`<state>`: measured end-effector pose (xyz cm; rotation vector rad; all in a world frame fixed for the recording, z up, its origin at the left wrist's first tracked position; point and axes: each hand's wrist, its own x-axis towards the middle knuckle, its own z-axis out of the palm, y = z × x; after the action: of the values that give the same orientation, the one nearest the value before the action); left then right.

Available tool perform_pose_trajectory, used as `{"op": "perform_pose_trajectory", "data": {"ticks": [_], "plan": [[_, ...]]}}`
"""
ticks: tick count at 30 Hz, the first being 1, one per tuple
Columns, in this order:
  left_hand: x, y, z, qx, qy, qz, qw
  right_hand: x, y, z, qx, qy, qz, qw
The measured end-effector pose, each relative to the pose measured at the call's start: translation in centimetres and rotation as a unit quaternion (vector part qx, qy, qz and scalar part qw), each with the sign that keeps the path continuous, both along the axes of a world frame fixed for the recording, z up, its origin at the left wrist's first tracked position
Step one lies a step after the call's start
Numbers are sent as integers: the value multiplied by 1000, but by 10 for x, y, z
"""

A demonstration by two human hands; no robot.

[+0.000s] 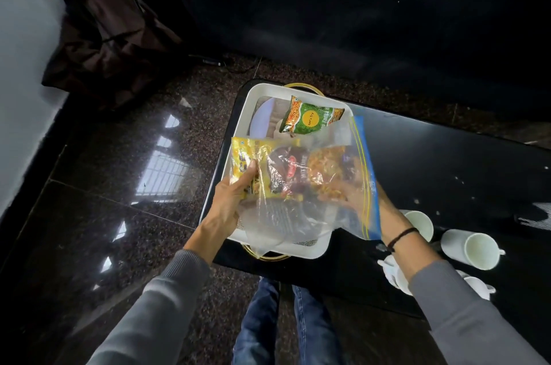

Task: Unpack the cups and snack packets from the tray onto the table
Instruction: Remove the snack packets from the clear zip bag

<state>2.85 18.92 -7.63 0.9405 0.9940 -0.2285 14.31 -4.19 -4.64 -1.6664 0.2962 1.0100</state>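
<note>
Clear bag (310, 185) of packets over tray (253, 90), my left hand (231, 200) fingers clamped on it; right hand (384, 209) behind bag, fingers' state unclear. Cups (474, 248) at bench (447, 161) near edge.

Right hand (354, 197) blurred behind clear zip bag (343, 185); one cup (390, 272) half under sleeve.

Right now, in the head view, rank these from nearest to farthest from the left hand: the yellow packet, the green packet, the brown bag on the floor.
1. Yellow packet: gripped by the left hand, over the tray's near-left part.
2. Green packet: lying in the white tray, at its far end.
3. Brown bag: on the floor by the wall, far left.
</note>
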Motion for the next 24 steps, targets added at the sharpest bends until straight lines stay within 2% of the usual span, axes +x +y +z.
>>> {"op": "perform_pose_trajectory", "data": {"ticks": [3, 10, 15, 19, 24], "plan": [[-5, -1, 0, -11, 7, -30, 999, 3, -7, -1, -3, 17, -7, 1000], [-16, 5, -2, 23, 51, -31, 998, 3, -31, 20, -38, -93, -132, 986], [-25, 7, 4, 5, 79, -46, 996, 8, -46, 45, -77, -158, -209, 962], [-29, 9, 12, 6, 92, -55, 994, 11, -53, 66, -49, -221, -256, 940], [-36, 13, 20, 42, 112, -117, 986, 15, -39, 75, -3, -223, -269, 937]]}}
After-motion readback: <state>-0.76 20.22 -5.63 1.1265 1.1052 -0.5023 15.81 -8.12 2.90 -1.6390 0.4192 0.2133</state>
